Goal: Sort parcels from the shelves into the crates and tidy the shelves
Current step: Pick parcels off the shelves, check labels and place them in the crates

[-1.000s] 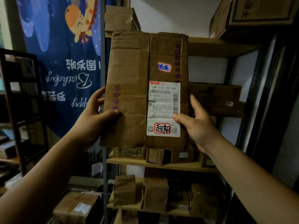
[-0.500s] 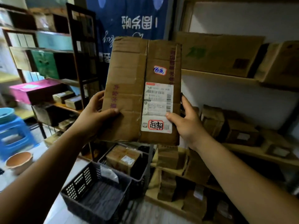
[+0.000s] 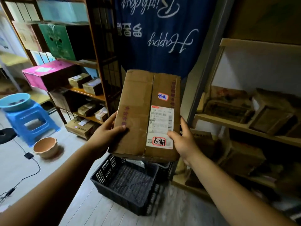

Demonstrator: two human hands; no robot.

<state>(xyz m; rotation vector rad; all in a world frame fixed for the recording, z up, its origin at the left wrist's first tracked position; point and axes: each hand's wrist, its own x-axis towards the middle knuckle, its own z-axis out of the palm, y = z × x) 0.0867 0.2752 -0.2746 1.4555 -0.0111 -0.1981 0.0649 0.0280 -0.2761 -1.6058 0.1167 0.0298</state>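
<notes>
Two-handed hold: left hand point(image 3: 105, 136) and right hand point(image 3: 184, 142) clamp the parcel point(image 3: 138, 115) by its sides.
Label point(image 3: 160, 126) faces up for reading, above the near crate point(image 3: 104, 170).

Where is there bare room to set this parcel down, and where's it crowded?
Free: inside the black crate below the parcel, and the grey floor between it and the tan bowl. Crowded: the right shelves and the dark wooden shelf, packed with boxes.
</notes>
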